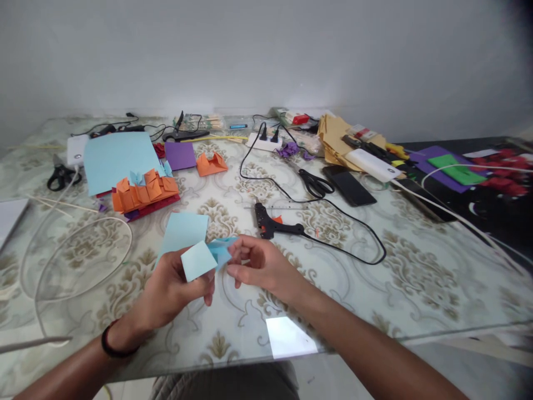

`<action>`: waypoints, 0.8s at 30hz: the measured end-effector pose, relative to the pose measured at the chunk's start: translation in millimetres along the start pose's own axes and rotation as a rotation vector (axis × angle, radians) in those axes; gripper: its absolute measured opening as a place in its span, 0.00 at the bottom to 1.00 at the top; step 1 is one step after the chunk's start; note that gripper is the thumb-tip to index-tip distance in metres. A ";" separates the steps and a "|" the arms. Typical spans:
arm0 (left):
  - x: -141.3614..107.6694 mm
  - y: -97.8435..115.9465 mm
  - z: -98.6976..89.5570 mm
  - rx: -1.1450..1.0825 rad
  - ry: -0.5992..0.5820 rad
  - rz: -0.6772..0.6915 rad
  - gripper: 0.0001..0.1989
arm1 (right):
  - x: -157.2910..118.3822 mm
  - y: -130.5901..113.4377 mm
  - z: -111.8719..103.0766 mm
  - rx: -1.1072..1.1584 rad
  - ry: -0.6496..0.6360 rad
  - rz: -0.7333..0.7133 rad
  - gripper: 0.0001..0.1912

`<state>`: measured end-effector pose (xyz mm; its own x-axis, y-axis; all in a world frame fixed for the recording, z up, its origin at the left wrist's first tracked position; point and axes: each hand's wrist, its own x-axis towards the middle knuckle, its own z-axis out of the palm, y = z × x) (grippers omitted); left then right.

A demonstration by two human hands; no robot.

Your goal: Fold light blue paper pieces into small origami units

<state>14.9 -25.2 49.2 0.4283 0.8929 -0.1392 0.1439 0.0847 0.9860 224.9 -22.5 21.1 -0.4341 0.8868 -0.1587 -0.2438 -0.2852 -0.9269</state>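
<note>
A folded light blue paper piece (199, 261) is held in my left hand (172, 286), with the thumb on its near side and a square face turned up. Its darker blue folded part (221, 254) points right, toward my right hand (258, 264), whose fingers are curled at its tip. Under and behind the hands lies a light blue sheet (183, 233) on the patterned table. Orange folded paper pieces (145, 191) stand in a row on red paper at the left. A black glue gun (272, 222) lies beyond my right hand.
Black scissors (316, 183), a phone (348, 185) and a white power strip (265, 142) lie farther back. A large blue sheet (119, 158), a purple square (180, 155) and a white cable (83, 219) are at the left. A black cord loops at the right.
</note>
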 end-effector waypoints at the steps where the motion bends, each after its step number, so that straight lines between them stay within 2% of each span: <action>1: -0.4 -0.7 0.1 -0.002 -0.015 0.002 0.07 | 0.5 0.8 0.7 0.048 -0.003 0.012 0.20; 4: -1.2 -3.9 0.3 -0.007 -0.069 0.009 0.07 | 0.9 0.6 2.2 0.132 -0.046 0.056 0.22; 9: 1.3 -8.5 3.0 0.003 -0.108 0.011 0.08 | -0.8 -0.7 3.9 0.025 -0.091 0.064 0.13; 13: 4.0 -7.5 6.5 -0.008 -0.101 0.021 0.07 | -2.3 -0.4 7.3 -0.073 -0.036 0.039 0.10; 19: 2.7 -3.0 7.1 0.112 -0.001 -0.039 0.06 | -6.0 -2.7 18.1 -0.218 0.093 -0.006 0.06; 24: 3.9 -9.8 5.7 0.039 0.034 -0.054 0.04 | -6.5 -2.9 23.5 -0.237 0.187 -0.023 0.07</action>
<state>20.2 -25.0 38.5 0.3888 0.9018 -0.1885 0.2010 0.1166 0.9726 208.2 -36.0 32.9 -0.2581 0.9500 -0.1760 -0.0330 -0.1907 -0.9811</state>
